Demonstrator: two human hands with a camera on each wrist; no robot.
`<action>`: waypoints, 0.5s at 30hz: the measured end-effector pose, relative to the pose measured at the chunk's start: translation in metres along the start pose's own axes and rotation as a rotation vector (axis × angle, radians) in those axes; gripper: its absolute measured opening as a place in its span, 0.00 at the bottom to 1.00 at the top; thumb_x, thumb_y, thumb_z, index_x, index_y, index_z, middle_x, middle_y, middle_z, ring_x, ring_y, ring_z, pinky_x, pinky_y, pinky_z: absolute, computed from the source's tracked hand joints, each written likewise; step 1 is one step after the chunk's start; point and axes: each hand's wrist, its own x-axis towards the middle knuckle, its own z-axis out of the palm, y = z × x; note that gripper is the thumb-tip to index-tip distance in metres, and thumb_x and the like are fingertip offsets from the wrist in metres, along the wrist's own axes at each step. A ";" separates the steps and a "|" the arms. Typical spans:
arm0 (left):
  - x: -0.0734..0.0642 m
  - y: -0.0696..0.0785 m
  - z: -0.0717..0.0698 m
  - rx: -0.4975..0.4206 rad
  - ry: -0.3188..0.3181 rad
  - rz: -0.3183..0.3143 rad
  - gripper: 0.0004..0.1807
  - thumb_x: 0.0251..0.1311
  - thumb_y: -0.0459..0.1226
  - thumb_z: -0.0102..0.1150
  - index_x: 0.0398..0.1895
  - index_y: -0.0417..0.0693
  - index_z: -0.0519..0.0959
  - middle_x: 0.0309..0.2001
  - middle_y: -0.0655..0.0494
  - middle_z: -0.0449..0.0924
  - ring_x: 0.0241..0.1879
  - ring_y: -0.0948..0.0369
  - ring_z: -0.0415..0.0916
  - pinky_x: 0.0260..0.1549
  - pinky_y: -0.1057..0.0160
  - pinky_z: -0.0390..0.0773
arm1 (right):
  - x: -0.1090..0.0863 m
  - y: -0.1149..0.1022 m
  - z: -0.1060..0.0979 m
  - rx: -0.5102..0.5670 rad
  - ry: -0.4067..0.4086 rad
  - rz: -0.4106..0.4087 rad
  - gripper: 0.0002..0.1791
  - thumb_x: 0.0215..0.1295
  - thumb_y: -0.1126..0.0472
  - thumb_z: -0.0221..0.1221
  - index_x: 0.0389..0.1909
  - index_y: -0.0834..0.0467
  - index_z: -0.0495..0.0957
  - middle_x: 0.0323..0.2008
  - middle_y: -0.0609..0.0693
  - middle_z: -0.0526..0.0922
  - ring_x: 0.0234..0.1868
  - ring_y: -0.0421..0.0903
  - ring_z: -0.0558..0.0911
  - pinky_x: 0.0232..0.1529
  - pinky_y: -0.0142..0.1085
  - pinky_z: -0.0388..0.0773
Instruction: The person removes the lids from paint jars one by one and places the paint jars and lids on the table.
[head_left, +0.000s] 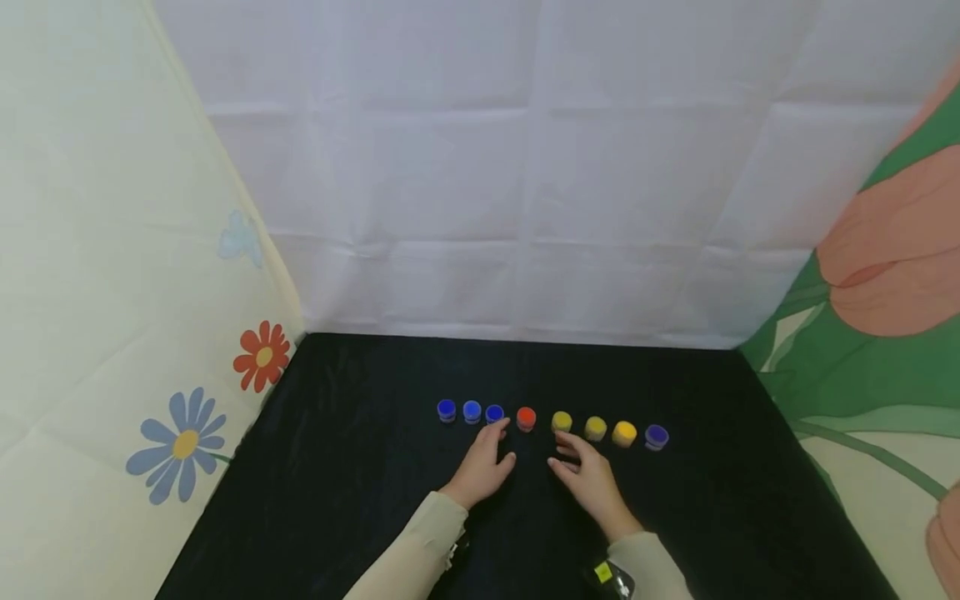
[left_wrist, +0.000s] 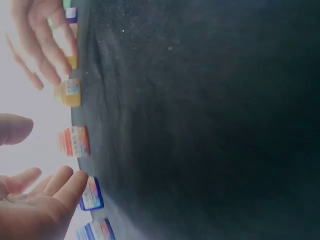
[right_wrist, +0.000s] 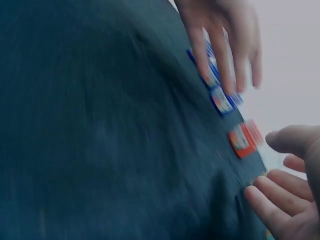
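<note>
A row of small paint jars runs across the black cloth in the head view. At its left end are three blue jars, one of them a lighter blue jar. A red jar stands between the two hands. My left hand is by the nearest blue jar, fingers extended; whether it touches the jar I cannot tell. My right hand has loosely bent fingers beside a dull yellow jar, holding nothing. In the right wrist view, the red jar is apart from the right thumb.
Right of the right hand stand another dull yellow jar, a brighter yellow jar and a violet-blue jar. Black cloth covers the table. A white sheet hangs behind, with flower-patterned cloths at both sides.
</note>
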 end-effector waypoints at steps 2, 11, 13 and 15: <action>0.008 0.001 0.005 0.029 0.006 0.020 0.31 0.71 0.32 0.54 0.75 0.35 0.60 0.72 0.37 0.62 0.69 0.45 0.66 0.67 0.45 0.66 | 0.005 -0.004 0.009 0.015 -0.010 0.024 0.24 0.65 0.72 0.64 0.62 0.71 0.74 0.59 0.69 0.78 0.56 0.62 0.81 0.51 0.44 0.82; 0.027 0.002 0.019 0.119 -0.031 0.044 0.33 0.70 0.24 0.50 0.76 0.29 0.54 0.74 0.33 0.58 0.73 0.43 0.59 0.69 0.48 0.62 | 0.024 -0.015 0.026 -0.059 -0.019 0.052 0.24 0.67 0.74 0.59 0.63 0.76 0.70 0.59 0.74 0.75 0.54 0.65 0.82 0.54 0.53 0.79; 0.030 0.003 0.020 0.124 -0.033 0.040 0.33 0.70 0.24 0.49 0.76 0.29 0.53 0.74 0.33 0.57 0.73 0.43 0.59 0.69 0.48 0.62 | 0.028 -0.016 0.029 -0.077 -0.013 0.047 0.25 0.65 0.75 0.58 0.62 0.78 0.70 0.59 0.74 0.76 0.53 0.65 0.82 0.54 0.53 0.79; 0.031 0.003 0.021 0.120 -0.032 0.034 0.33 0.69 0.23 0.49 0.76 0.28 0.53 0.74 0.32 0.58 0.73 0.43 0.60 0.69 0.48 0.63 | 0.032 -0.015 0.031 -0.089 0.003 0.037 0.25 0.63 0.76 0.57 0.61 0.79 0.69 0.57 0.75 0.76 0.52 0.65 0.83 0.53 0.53 0.79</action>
